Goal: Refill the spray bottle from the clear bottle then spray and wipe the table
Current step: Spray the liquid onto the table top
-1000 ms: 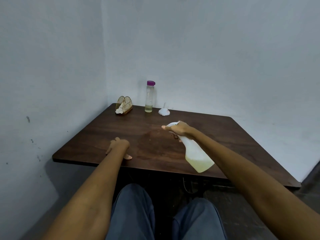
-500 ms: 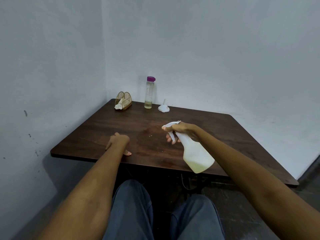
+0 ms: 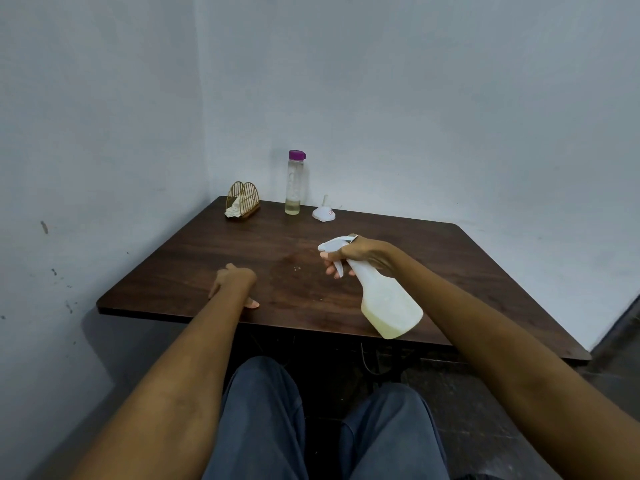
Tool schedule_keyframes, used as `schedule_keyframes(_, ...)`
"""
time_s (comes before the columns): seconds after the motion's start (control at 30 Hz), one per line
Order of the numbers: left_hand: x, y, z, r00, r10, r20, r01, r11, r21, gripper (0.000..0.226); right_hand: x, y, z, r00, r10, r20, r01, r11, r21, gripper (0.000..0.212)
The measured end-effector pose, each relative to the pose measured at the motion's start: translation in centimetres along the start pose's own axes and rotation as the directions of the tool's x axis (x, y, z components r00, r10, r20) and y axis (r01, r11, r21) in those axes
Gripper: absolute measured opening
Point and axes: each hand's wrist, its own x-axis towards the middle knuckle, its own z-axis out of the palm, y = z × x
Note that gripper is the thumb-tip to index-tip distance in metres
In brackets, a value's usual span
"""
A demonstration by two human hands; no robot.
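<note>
Two hands over tabletop (image 3: 450, 271): right hand (image 3: 360, 254), grip closed round spray bottle (image 3: 388, 303) above near edge; left hand (image 3: 235, 282) resting loosely curled, empty. Clear bottle (image 3: 294, 183) upright at far edge.

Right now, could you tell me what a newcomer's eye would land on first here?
The white spray bottle, tilted over the table's near edge in the right hand. Next, the purple-capped clear bottle upright at the far edge, between a gold wire holder and a white funnel.
</note>
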Motion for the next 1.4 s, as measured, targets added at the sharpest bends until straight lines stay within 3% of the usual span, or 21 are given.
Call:
schedule_keyframes(0.1, 0.0, 0.0, 0.0, 1.0, 0.001, -0.002, -0.001, 1.0, -0.012, 0.098, 0.3, 0.6, 0.6, 0.99, -0.009, -0.144, 0.004, 0.999, -0.038, 0.043)
schedule_keyframes(0.17, -0.2, 0.0, -0.1, 1.0, 0.001, 0.002, -0.001, 1.0, -0.023, 0.097, 0.7, 1.4, 0.8, 0.979, 0.001, -0.204, -0.021, 0.995, -0.095, 0.042)
schedule_keyframes(0.23, -0.4, 0.0, -0.2, 1.0, -0.002, 0.001, 0.002, 1.0, -0.025, 0.096, 0.6, 1.8, 0.7, 0.988, -0.004, -0.155, -0.013, 0.994, -0.109, 0.042)
schedule_keyframes(0.3, -0.6, 0.1, -0.2, 1.0, -0.006, -0.004, 0.006, 1.0, -0.022, 0.095, 0.3, 1.6, 0.3, 0.998, -0.009, -0.061, 0.008, 1.0, -0.019, 0.045)
schedule_keyframes(0.37, -0.8, 0.2, -0.4, 1.0, -0.015, -0.004, 0.015, 1.0, -0.019, 0.095, -0.1, 1.2, -0.2, 0.998, -0.026, -0.053, 0.028, 0.999, 0.038, 0.047)
schedule_keyframes(0.5, -1.2, 0.3, -0.6, 1.0, -0.016, 0.006, 0.016, 0.999, -0.028, 0.094, 0.2, 1.2, -0.1, 0.956, -0.047, -0.289, 0.055, 0.998, 0.02, 0.023)
schedule_keyframes(0.6, -1.6, 0.1, -0.5, 1.0, -0.01, -0.002, 0.01, 1.0, -0.028, 0.094, 0.4, 1.4, 0.7, 0.992, -0.035, -0.119, 0.029, 0.998, -0.055, 0.042)
schedule_keyframes(0.67, -1.9, 0.0, -0.5, 1.0, -0.002, -0.008, 0.002, 1.0, -0.029, 0.093, 0.0, 1.2, 0.8, 0.999, -0.028, -0.044, 0.028, 1.0, 0.003, 0.022)
schedule_keyframes(0.73, -2.3, 0.0, -0.6, 1.0, 0.009, -0.014, -0.01, 0.999, -0.033, 0.091, -0.3, 1.0, 0.3, 0.999, -0.029, -0.036, 0.03, 0.999, 0.028, 0.015)
schedule_keyframes(0.87, -3.1, 0.4, -1.0, 1.0, 0.025, -0.016, -0.025, 0.998, -0.052, 0.08, -0.7, 0.5, -0.8, 0.999, 0.006, -0.041, -0.004, 0.999, 0.046, 0.026)
schedule_keyframes(0.97, -3.8, 0.6, -1.2, 0.999, 0.019, -0.028, -0.02, 1.0, -0.023, 0.076, -0.9, 0.5, -1.8, 0.988, -0.033, -0.148, 0.062, 0.978, 0.201, 0.026)
schedule_keyframes(1.1, -4.3, 0.9, -1.4, 0.998, 0.024, -0.051, -0.022, 0.999, 0.041, 0.056, -1.5, 1.4, -2.8, 0.904, -0.076, -0.422, 0.23, 0.917, 0.327, 0.019)
schedule_keyframes(1.23, -5.3, 1.5, -1.7, 0.997, 0.047, -0.057, -0.04, 0.993, 0.114, 0.038, -1.8, 3.0, -2.5, 0.737, -0.082, -0.671, 0.426, 0.827, 0.366, 0.025)
schedule_keyframes(1.3, -5.9, 1.9, -1.8, 0.997, 0.056, -0.06, -0.047, 0.989, 0.142, 0.036, -1.9, 3.8, -2.3, 0.67, -0.112, -0.734, 0.503, 0.795, 0.338, 0.03)
schedule_keyframes(1.4, -6.3, 2.1, -1.8, 0.996, 0.059, -0.065, -0.048, 0.986, 0.157, 0.037, -2.1, 4.5, -1.9, 0.644, -0.16, -0.748, 0.545, 0.782, 0.302, 0.033)
